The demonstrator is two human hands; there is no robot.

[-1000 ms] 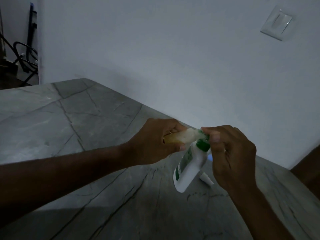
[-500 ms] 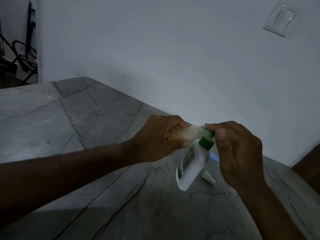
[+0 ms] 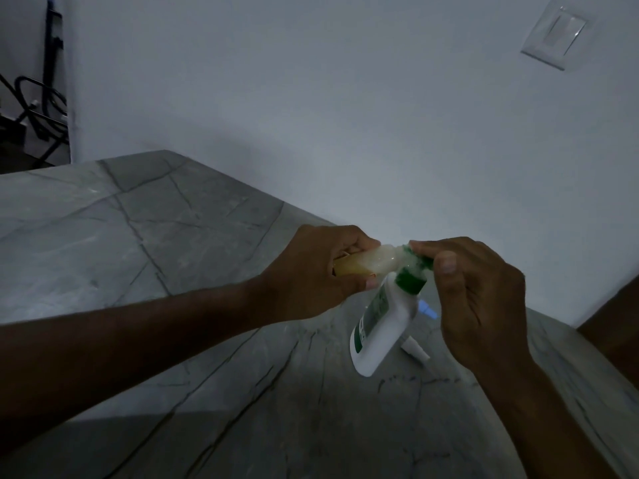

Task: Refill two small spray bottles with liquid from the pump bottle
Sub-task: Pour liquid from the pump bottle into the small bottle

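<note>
My left hand [image 3: 311,274] grips a small translucent spray bottle [image 3: 480,262] held sideways, its open mouth against the green pump head [image 3: 413,274] of the white pump bottle [image 3: 378,326]. The pump bottle leans on the grey stone table [image 3: 173,236]. My right hand [image 3: 480,299] is closed over the pump head, fingers on top of it. Behind the pump bottle lie a small white part [image 3: 415,350] and a bluish-white one [image 3: 427,310]; I cannot tell whether they are caps or the second spray bottle.
A white wall with a light switch plate [image 3: 553,36] rises right behind the table. Dark cables and a stand [image 3: 38,108] sit at the far left. A brown surface [image 3: 615,326] shows at the right edge. The lighting is dim.
Hands and bottles have drifted slightly right and down in the view; the grip on both bottles is the same.
</note>
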